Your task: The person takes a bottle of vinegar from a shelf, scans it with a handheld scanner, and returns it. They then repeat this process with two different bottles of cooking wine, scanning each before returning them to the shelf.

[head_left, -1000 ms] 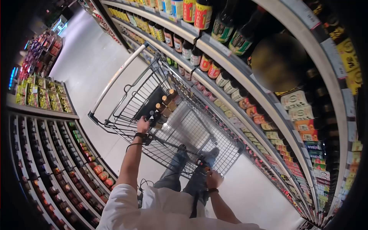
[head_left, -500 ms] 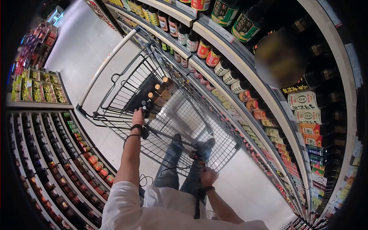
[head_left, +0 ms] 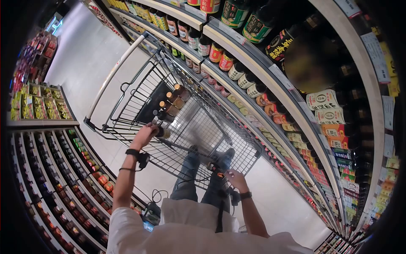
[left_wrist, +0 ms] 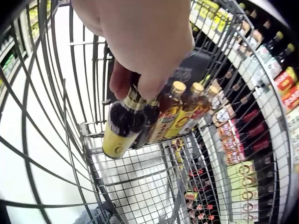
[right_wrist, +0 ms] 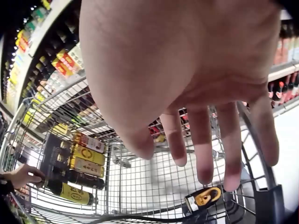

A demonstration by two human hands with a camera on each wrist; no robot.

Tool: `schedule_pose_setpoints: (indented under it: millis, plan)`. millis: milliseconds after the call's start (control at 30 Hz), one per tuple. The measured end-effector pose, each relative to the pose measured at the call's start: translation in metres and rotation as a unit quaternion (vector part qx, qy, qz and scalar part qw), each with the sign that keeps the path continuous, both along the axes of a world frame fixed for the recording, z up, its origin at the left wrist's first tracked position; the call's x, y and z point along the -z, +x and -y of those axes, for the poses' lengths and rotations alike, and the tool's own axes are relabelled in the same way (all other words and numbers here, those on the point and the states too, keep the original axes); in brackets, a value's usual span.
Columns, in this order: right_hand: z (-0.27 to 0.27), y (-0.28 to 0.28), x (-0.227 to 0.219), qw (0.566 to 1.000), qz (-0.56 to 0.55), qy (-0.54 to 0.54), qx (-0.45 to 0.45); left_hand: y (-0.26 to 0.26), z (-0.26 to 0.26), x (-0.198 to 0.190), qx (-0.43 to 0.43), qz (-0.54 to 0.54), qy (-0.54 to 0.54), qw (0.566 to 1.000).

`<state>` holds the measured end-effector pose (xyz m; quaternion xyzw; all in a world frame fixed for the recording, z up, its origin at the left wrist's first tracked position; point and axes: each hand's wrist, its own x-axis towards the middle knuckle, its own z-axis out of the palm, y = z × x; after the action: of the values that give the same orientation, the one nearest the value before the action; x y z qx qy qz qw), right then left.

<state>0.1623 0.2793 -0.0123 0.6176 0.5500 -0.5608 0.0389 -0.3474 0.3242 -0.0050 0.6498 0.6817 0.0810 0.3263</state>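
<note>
My left hand [head_left: 145, 134] holds a dark bottle [left_wrist: 125, 122] by its neck; the bottle has a yellow label and leans inside the shopping cart [head_left: 211, 122]. Thumb and fingers hide its cap. Beside it, a second dark bottle [right_wrist: 85, 178] stands partly covered, along with three gold-capped amber bottles [left_wrist: 167, 114] in a row against a black panel [head_left: 151, 103]. My right hand [head_left: 237, 180] is over the cart's near rim, fingers spread straight and holding nothing. Close below those fingertips lies a small black-and-orange object [right_wrist: 204, 199] at the rim.
Shelves of sauce bottles [head_left: 226, 61] curve close along the cart's right side. On the left are low racks of jars [head_left: 55, 169] and a bin of yellow-green packets [head_left: 40, 103]. Pale floor [head_left: 80, 55] runs along the aisle. A black cable [right_wrist: 145, 217] hangs by the cart.
The left hand has shifted slightly towards me at the dark bottle's neck. The right hand has moved up a little in view, its fingers straighter now. The head view has shifted.
</note>
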Motion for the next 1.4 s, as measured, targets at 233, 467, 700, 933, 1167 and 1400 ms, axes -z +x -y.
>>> schedule_pose_setpoints:
  millis: [233, 467, 700, 933, 1167, 1400]
  plan:
    - [-0.026, -0.111, -0.007, 0.963, -0.252, 0.098, -0.016, 0.033, -0.043, -0.148, 0.148, 0.258, -0.054, 0.953]
    - [-0.029, -0.132, -0.015, 0.93, -0.339, -0.134, 0.055, 0.065, -0.067, -0.143, 0.004, 0.446, -0.071, 0.892]
    - [-0.008, -0.124, -0.021, 0.911, -0.393, -0.124, -0.009, 0.172, 0.021, -0.012, -0.254, 0.79, -0.233, 0.507]
    - [0.002, -0.101, 0.067, 0.864, -0.402, -0.263, -0.152, 0.206, 0.057, 0.004, -0.495, 0.723, -0.215, 0.432]
    - [0.026, -0.044, 0.168, 0.959, 0.112, -0.08, -0.248, 0.191, 0.075, -0.044, -0.38, 0.644, -0.289, 0.598]
    - [0.074, -0.035, 0.242, 0.972, 0.206, -0.095, 0.066, 0.169, 0.082, -0.053, -0.476, 0.603, -0.215, 0.603]
